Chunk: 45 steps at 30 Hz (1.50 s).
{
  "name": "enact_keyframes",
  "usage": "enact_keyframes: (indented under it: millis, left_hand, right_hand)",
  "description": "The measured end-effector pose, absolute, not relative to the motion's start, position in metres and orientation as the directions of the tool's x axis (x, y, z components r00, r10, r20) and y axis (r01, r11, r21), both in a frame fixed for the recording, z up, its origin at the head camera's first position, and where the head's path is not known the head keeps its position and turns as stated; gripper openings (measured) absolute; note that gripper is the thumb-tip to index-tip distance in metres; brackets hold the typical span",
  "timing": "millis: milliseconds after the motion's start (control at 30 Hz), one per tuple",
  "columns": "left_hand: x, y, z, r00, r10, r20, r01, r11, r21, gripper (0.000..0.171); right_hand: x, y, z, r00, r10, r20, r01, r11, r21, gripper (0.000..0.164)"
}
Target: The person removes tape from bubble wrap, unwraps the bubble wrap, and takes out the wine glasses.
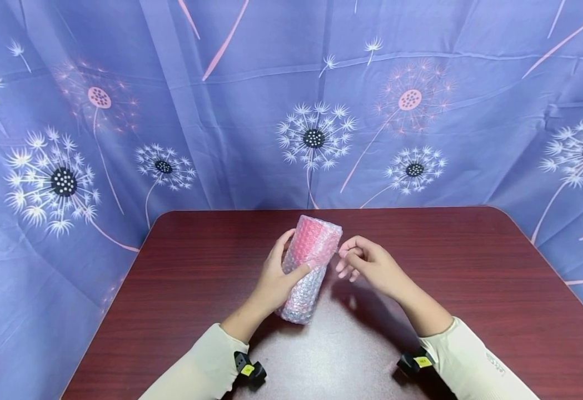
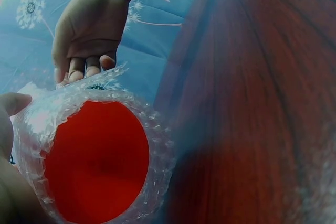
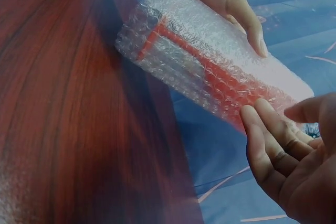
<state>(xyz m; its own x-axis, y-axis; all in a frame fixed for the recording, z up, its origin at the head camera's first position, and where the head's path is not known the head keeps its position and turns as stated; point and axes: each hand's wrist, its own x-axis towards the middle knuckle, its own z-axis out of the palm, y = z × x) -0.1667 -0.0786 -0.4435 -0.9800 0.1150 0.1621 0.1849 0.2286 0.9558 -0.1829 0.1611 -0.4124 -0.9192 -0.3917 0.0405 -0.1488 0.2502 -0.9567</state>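
A long bundle of bubble wrap (image 1: 307, 294) is held tilted above the table, and a red cylindrical thing (image 2: 100, 161) shows through it. One round red end faces the left wrist camera; its exact kind is hidden by the wrap. My left hand (image 1: 275, 282) grips the bundle from the left, with the thumb across its front and the fingers behind. At the upper right side, my right hand (image 1: 371, 264) pinches the wrap's edge between thumb and index finger, the other fingers loosely bent. A loose flap of wrap (image 2: 113, 73) stands up beside those fingers.
The dark red wooden table (image 1: 196, 250) lies under both hands, its back edge against a blue curtain (image 1: 251, 111) with dandelion prints. Black devices with yellow labels are strapped to the left wrist (image 1: 251, 371) and the right wrist (image 1: 415, 362).
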Motion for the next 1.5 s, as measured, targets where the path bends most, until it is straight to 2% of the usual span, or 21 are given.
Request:
enact_keyframes:
  millis: [233,700,933,1167,1500]
  left_hand:
    - [-0.1657,-0.0782,-0.4422,-0.98,0.119,0.16,0.183,0.224,0.957,0.081]
    - [-0.1656,-0.0778,-0.4452,-0.979,0.136,0.154,0.183,0.233,0.955,0.082]
    - [-0.1656,-0.078,-0.4453,-0.977,0.164,0.14,0.174,0.217,0.961,0.083]
    - [-0.1654,-0.0792,-0.446,-0.971,0.202,0.126,0.171,0.225,0.959,0.074]
    - [-0.1656,-0.0801,-0.4453,-0.972,0.215,0.092,0.133,0.186,0.974,0.079]
  right_hand:
    - [-0.1823,0.162,-0.4125,-0.918,-0.389,0.079,-0.199,0.278,-0.94,0.019]
    - [-0.1827,0.1609,-0.4143,-0.905,-0.424,0.028,-0.14,0.234,-0.962,0.02]
    - [-0.1816,0.1605,-0.4133,-0.89,-0.455,0.04,-0.154,0.215,-0.964,0.023]
    - [-0.1814,0.1614,-0.4136,-0.888,-0.457,0.058,-0.176,0.22,-0.959,0.027]
    - [-0.1812,0.1616,-0.4142,-0.887,-0.457,0.068,-0.182,0.211,-0.96,0.024]
